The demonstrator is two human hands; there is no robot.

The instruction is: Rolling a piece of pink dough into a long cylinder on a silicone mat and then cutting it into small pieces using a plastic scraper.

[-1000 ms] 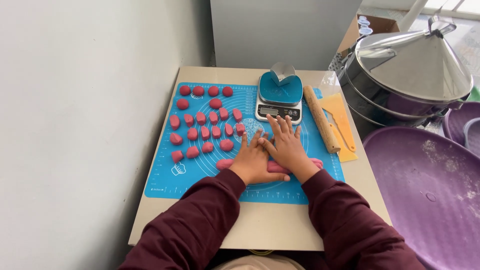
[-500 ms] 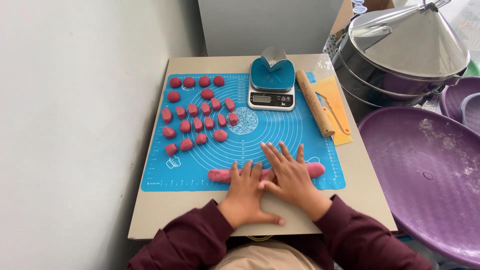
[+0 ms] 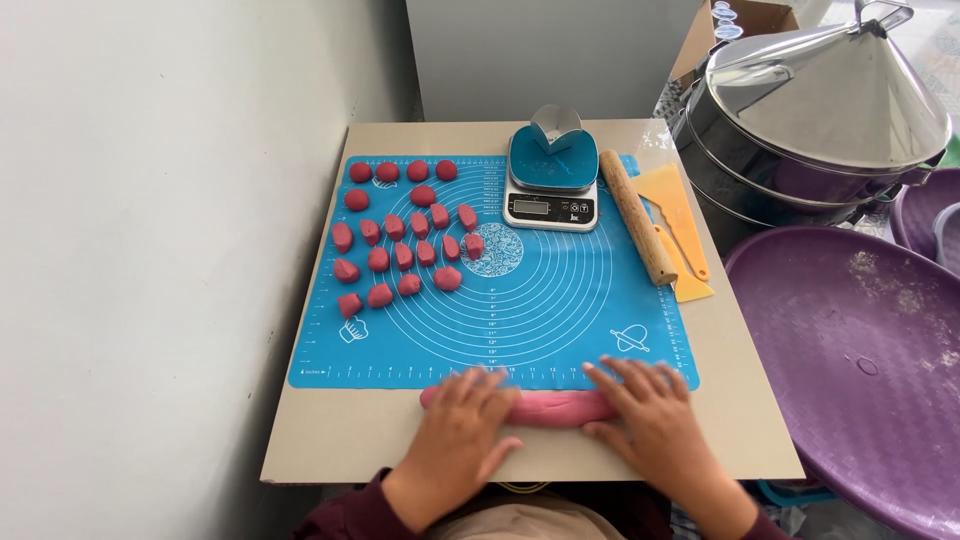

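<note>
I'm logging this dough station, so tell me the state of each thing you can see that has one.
Left hand: flat, palm down on the dough roll.
Right hand: flat, palm down on the roll.
Pink dough roll: one uncut log at the mat's near edge.
Dough pieces: cut, lying apart on the blue mat.
Kitchen scale: carries a small metal piece.
Rolling pin: lying unused.
Steamer: lid on.

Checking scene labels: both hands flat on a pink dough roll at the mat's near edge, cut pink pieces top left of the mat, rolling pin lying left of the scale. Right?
One error: the rolling pin lies right of the scale, not left, as the head view shows. The rest holds: left hand and right hand press on the pink dough roll at the blue mat's near edge, with cut pieces top left.
</note>
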